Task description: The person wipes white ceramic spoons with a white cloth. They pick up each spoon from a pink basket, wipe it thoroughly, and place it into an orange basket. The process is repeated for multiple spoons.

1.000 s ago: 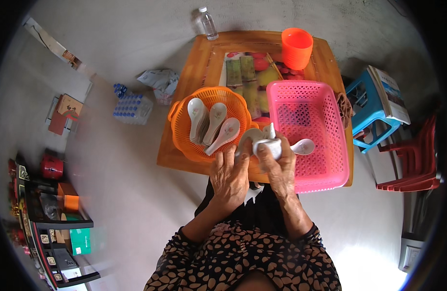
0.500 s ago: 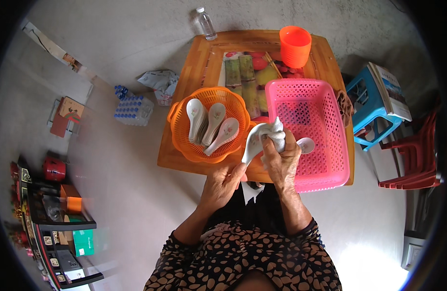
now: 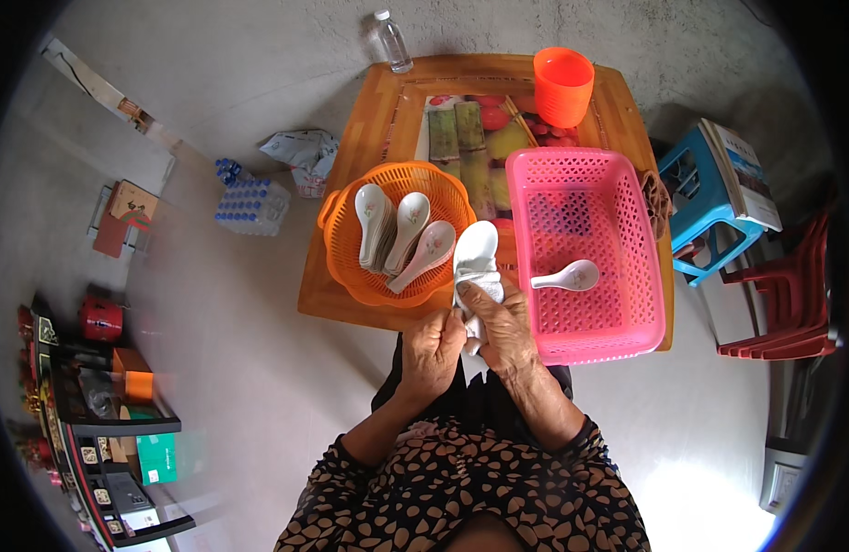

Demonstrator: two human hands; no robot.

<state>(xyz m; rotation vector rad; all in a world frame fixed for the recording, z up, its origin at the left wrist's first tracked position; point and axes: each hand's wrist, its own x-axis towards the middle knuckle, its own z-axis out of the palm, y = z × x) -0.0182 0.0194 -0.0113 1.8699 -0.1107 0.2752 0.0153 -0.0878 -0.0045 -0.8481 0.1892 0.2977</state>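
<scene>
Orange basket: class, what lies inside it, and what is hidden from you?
Inside the orange basket lie three white spoons, side by side and overlapping. The basket floor beneath them is covered, so anything under them cannot be seen.

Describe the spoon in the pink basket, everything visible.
The spoon is a short, white, glossy soup spoon, ceramic by its look, with a small coloured motif in its bowl. It lies alone, bowl up, on the perforated floor of the pink basket, near the front, handle pointing towards the person's right hand, bowl away from it. Only the basket touches it.
</scene>
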